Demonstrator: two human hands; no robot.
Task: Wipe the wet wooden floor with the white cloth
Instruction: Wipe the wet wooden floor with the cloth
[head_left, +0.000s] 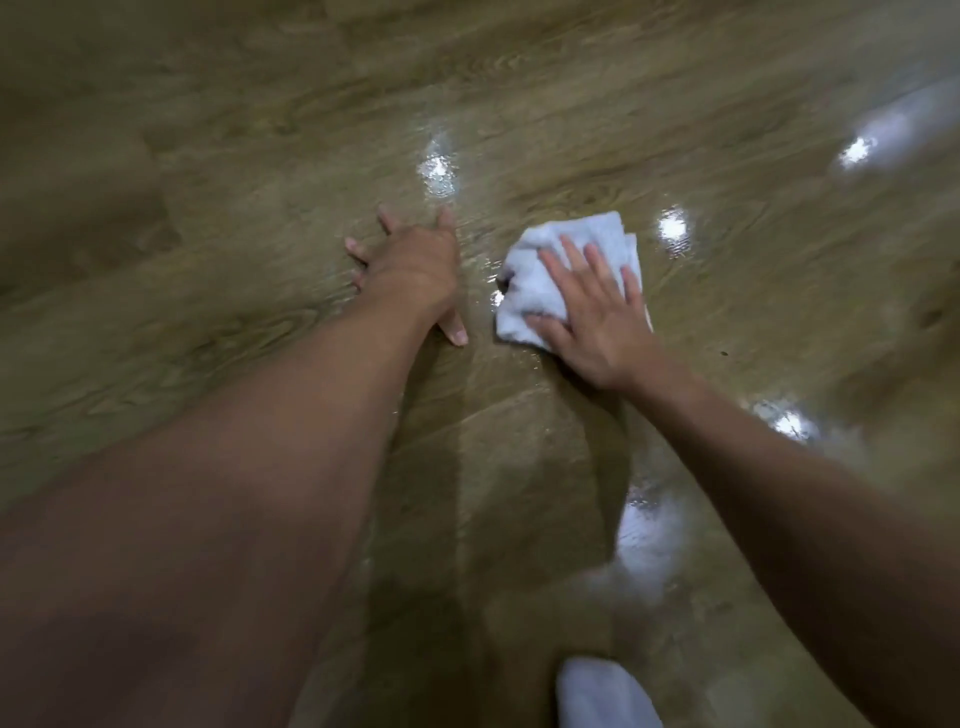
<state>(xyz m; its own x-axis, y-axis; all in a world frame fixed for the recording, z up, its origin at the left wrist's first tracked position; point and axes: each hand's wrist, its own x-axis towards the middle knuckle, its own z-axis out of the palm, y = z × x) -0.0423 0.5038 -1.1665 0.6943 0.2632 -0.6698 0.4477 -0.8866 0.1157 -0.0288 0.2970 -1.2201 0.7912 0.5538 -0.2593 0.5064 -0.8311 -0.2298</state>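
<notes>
Head camera looks down at a wooden floor (218, 291), and I see both of my bare arms reaching out over it. My right hand (597, 317) lies flat on the white cloth (545, 260) with its fingers spread — it presses the bunched cloth against the boards. My left hand (415, 270) is just beside it, open, fingers spread, palm down on the floor and holding nothing. The cloth sits right of the left hand, near the middle of the view. Bright spots of light (672, 228) shine on the floor around the cloth, so it looks wet. I see a white blurry thing (597, 691) at the bottom edge — I cannot tell what it is. I can read no words anywhere.
</notes>
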